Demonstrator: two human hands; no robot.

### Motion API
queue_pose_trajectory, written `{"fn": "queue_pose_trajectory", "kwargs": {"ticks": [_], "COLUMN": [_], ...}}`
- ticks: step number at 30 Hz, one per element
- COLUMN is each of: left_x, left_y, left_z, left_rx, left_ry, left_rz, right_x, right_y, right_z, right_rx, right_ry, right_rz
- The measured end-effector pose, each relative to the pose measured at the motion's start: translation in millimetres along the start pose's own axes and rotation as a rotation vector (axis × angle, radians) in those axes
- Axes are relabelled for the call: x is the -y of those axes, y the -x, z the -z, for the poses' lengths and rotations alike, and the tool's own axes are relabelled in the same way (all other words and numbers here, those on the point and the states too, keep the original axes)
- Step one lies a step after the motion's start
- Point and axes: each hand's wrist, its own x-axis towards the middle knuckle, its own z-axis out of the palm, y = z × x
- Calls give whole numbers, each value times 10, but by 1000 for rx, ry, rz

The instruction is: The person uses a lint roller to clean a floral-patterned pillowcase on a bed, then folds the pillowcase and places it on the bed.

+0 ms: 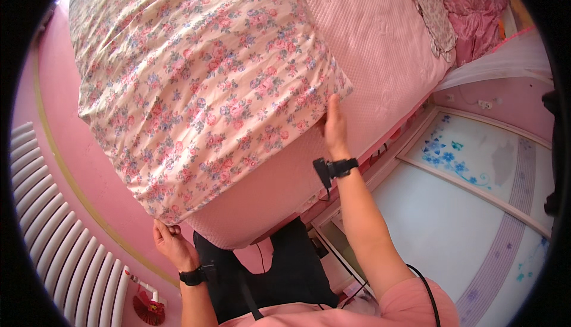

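A floral quilt or duvet cover (232, 77), pale with pink roses and blue-grey leaves, lies spread over one side of a bed with a pink quilted bedspread (370, 59). My left hand (173, 244) pinches the cover's near left corner between thumb and fingers. At the near right corner, my right hand (334, 124) grips the edge with the thumb on top; its other fingers are mostly hidden. Both wrists wear black straps, and a small black device hangs by the right one.
A white radiator (67, 237) stands along the pink wall at left. Right of the bed are sliding doors (415, 197) with blue flowers. Crumpled pink bedding (473, 10), a ruffled floral cloth (430, 19) and a sheer white curtain (499, 70) are at the upper right.
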Motion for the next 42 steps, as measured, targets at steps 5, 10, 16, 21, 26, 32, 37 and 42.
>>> {"fn": "queue_pose_trajectory", "kwargs": {"ticks": [5,10,16,21,26,32,37,42], "left_x": [14,-4,-7,-42,-152,-104,-408,-764], "left_y": [18,28,37,37,31,-7,98,338], "left_z": [-21,-29,-41,-78,-58,46,26,-429], "left_rx": [-34,-25,-37,-46,20,-8,-216,630], "left_ry": [-19,-12,-37,-45,-110,-118,-183,-1380], "left_rz": [-11,-15,-43,-32,-10,-4,-57,-907], "right_x": [-78,-42,-104,-32,85,-103,182,599], "right_y": [-341,-539,-815,-863,-1014,-1150,-696,303], "right_z": [186,336,585,688,814,973,791,120], "right_rx": [-8,-48,-34,-87,318,166,-26,550], "right_ry": [325,114,492,107,7,-97,-37,463], "right_rz": [60,-184,221,2,-370,-165,113,965]}}
